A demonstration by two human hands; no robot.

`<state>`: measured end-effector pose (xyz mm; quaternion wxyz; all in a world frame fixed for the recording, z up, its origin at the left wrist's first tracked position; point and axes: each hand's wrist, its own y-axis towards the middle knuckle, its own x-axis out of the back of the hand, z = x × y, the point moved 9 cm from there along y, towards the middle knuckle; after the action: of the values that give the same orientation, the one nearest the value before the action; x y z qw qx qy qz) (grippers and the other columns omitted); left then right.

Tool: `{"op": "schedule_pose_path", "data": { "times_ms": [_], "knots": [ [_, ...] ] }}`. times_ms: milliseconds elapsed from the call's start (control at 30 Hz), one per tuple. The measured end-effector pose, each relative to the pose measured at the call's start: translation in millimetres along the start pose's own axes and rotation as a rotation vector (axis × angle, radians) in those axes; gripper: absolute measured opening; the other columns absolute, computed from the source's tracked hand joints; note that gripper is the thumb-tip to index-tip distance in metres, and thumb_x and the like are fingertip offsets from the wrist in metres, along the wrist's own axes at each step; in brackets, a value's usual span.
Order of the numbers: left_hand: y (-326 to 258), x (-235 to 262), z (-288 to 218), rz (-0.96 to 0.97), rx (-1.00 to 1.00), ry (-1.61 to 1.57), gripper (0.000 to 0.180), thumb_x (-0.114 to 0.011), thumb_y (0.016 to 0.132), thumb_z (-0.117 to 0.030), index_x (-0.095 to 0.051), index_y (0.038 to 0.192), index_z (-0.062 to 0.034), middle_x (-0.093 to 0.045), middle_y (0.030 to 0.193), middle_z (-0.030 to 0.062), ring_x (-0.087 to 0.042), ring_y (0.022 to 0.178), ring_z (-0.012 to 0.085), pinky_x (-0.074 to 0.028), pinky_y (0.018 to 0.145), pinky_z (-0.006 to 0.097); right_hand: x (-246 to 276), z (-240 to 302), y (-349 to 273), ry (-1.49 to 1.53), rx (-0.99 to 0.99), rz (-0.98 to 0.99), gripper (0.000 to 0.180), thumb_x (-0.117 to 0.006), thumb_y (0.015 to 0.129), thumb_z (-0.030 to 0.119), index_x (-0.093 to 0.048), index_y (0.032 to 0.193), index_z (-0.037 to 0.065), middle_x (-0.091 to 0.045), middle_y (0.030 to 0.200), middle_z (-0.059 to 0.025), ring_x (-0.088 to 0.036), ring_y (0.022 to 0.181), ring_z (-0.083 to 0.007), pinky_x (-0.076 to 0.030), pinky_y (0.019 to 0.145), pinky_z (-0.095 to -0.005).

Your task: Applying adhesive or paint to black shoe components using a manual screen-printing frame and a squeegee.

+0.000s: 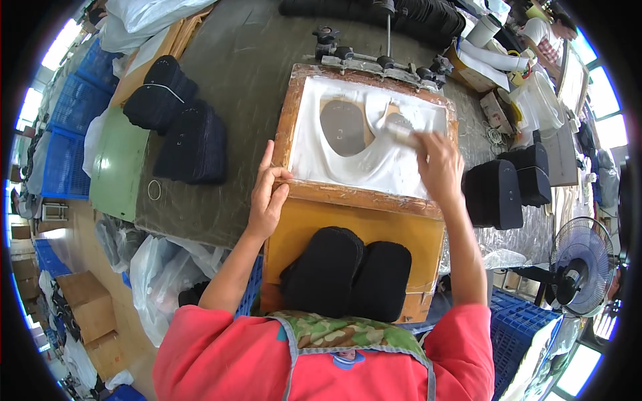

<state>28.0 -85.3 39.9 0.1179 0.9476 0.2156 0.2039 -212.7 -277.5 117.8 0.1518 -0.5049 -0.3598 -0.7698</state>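
The fingers (279, 175) of the left hand (269, 199) lie together and flat, pressed against the lower left corner of the wooden screen frame (287, 123), thumb along its edge; they grip nothing. The left forearm runs down and left from there to a red sleeve. The right hand (439, 166) rests on the white screen mesh (348, 167) near the frame's right side, its fingers curled together on a pale squeegee (400, 129) that is blurred, so its exact shape cannot be told. The right arm comes up nearly straight from the lower edge.

The frame lies flat on the table (247, 60), hinged to a metal clamp bar (381, 63) at its far edge. The mesh shows 2 sole-shaped stencil openings: 1 grey one (342, 127) left of centre and 1 partly covered by the squeegee. In front of the frame, on a yellow board (314, 217), sit 2 stacks of black insoles (348, 271) side by side, touching. To the left on the table are 2 more bundles of black insoles (177, 123), with 1 rubber band (154, 190) just beside them. To the right stand 2 further black stacks (505, 187). 1 fan (578, 267) stands at lower right, and blue crates (73, 127) line the left.
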Motion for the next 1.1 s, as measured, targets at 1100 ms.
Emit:
{"op": "schedule_pose_path", "data": {
  "times_ms": [1100],
  "knots": [
    [88, 59, -38, -0.307, 0.021, -0.568, 0.051, -0.037, 0.104, -0.034, -0.044, 0.139, 0.0026, -0.05, 0.139, 0.0134, -0.046, 0.131, 0.0218, -0.032, 0.112, 0.038, -44, -68, -14, 0.125, -0.205, 0.045, 0.026, -0.066, 0.087, 0.015, -0.065, 0.111, 0.005, -0.066, 0.109, -0.0188, -0.06, 0.105, -0.0365, -0.047, 0.09, -0.045]
  ]
}}
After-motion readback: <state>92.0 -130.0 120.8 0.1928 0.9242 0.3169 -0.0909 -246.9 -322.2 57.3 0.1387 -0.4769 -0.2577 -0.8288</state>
